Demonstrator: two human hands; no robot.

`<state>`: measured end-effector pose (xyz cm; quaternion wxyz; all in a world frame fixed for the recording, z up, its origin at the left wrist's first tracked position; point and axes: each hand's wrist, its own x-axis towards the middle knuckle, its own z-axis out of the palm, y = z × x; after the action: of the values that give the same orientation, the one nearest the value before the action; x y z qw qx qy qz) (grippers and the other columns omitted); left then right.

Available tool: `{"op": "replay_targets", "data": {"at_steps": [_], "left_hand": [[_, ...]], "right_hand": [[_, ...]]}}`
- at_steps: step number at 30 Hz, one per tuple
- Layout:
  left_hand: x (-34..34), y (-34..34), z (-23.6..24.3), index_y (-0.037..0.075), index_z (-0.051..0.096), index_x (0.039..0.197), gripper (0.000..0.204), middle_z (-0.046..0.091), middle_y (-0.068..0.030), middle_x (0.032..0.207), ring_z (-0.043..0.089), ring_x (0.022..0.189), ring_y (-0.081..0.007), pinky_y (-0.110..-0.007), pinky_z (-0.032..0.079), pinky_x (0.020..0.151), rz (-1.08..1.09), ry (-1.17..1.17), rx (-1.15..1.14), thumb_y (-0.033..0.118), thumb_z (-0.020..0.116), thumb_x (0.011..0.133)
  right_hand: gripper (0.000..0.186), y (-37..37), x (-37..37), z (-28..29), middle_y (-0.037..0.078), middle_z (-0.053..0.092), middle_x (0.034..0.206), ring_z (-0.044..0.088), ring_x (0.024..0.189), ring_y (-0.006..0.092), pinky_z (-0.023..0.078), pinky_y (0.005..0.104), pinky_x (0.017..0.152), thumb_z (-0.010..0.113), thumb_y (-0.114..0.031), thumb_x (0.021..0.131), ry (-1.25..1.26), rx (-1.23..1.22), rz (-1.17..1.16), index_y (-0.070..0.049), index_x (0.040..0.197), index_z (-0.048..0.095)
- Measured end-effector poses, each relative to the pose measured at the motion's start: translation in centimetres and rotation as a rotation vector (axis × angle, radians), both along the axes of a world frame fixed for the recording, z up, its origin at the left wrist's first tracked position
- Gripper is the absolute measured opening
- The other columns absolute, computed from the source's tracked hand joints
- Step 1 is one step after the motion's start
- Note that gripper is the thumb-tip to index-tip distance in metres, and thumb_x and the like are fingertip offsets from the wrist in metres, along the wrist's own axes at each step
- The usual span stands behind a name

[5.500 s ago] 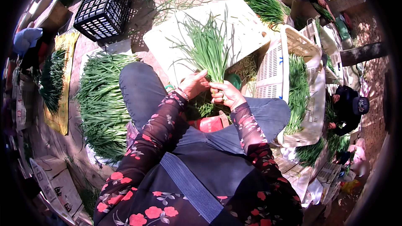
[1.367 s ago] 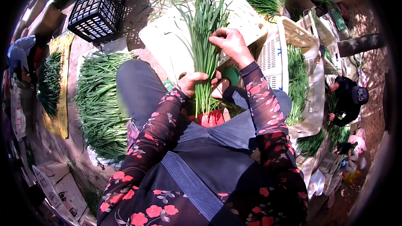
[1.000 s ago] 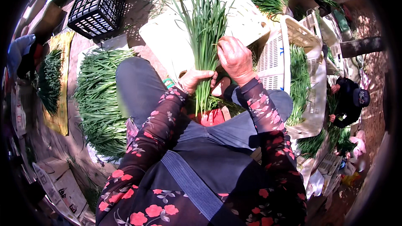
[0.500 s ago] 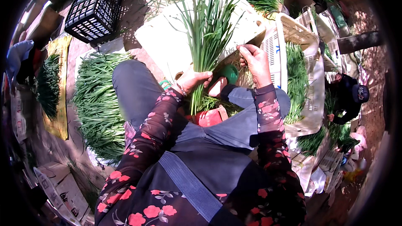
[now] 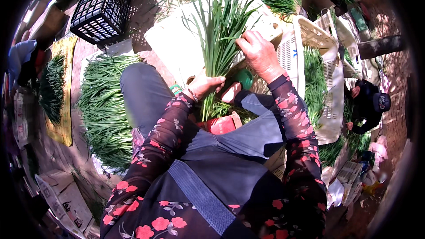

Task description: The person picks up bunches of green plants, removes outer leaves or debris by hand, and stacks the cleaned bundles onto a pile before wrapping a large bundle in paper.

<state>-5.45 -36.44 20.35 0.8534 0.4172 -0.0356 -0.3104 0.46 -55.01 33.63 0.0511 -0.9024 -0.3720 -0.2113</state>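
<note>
An upright bunch of garlic chives, long flat green leaves fanning out at the top, is gripped near its lower stems by my left hand. The fingers wrap the stems and the thumb points right. My right hand is at the bunch's right side, thumb and fingers pinched together on a chive leaf at its edge. Beneath the bunch, between my legs, loose green trimmings lie around a red packet. A green round object sits just right of the stems, partly hidden.
A white board lies ahead. To my left are a large heap of chives and a black crate. A white crate holding chives stands close on my right. Farther right, a person in dark clothes handles greens.
My right hand has moved up and left, from beside the bunch to its leaves, pinching at the edge. My left hand keeps its hold on the chives with little movement.
</note>
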Motion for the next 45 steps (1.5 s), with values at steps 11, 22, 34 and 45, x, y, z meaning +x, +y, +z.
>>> {"op": "replay_targets", "data": {"at_steps": [11,22,34,45], "left_hand": [[0.1,-0.2,-0.7,0.003,0.058,0.088,0.017,0.057,-0.0044,0.069,0.054,0.057,-0.0124,-0.025,0.045,0.054,0.026,0.018,0.002,0.013,0.070,0.081],[-0.2,0.1,-0.9,0.003,0.058,0.088,0.015,0.058,-0.0039,0.070,0.054,0.059,-0.0121,-0.025,0.045,0.055,0.013,-0.050,0.079,0.011,0.068,0.081],[0.1,-1.1,-2.1,0.003,0.058,0.107,0.034,0.062,0.0002,0.090,0.057,0.077,-0.0083,-0.024,0.049,0.067,0.079,-0.203,0.375,0.009,0.074,0.078],[-0.7,-1.0,-0.5,0.004,0.058,0.106,0.034,0.061,0.0014,0.087,0.056,0.076,-0.0078,-0.024,0.048,0.066,0.143,-0.178,0.150,0.002,0.074,0.076]], "right_hand": [[0.019,-1.5,-1.4,0.6,0.005,0.061,0.069,0.055,0.059,0.0092,0.045,0.0257,0.055,0.070,-0.019,0.080,0.584,0.646,-0.285,-0.001,0.083,0.065],[0.005,1.9,1.8,-1.0,0.009,0.054,0.082,0.057,0.076,0.0290,0.048,0.0375,0.064,0.059,-0.007,0.082,0.090,0.123,-0.068,-0.005,0.086,0.058],[0.018,-0.8,-0.4,6.3,0.009,0.067,0.081,0.064,0.074,0.0119,0.050,0.0264,0.067,0.068,-0.011,0.081,0.652,0.719,-0.205,0.000,0.094,0.062],[0.028,-1.2,3.0,2.4,0.008,0.063,0.069,0.057,0.064,0.0123,0.047,0.0295,0.061,0.070,-0.023,0.076,0.723,0.623,-0.405,0.004,0.084,0.066]]}}
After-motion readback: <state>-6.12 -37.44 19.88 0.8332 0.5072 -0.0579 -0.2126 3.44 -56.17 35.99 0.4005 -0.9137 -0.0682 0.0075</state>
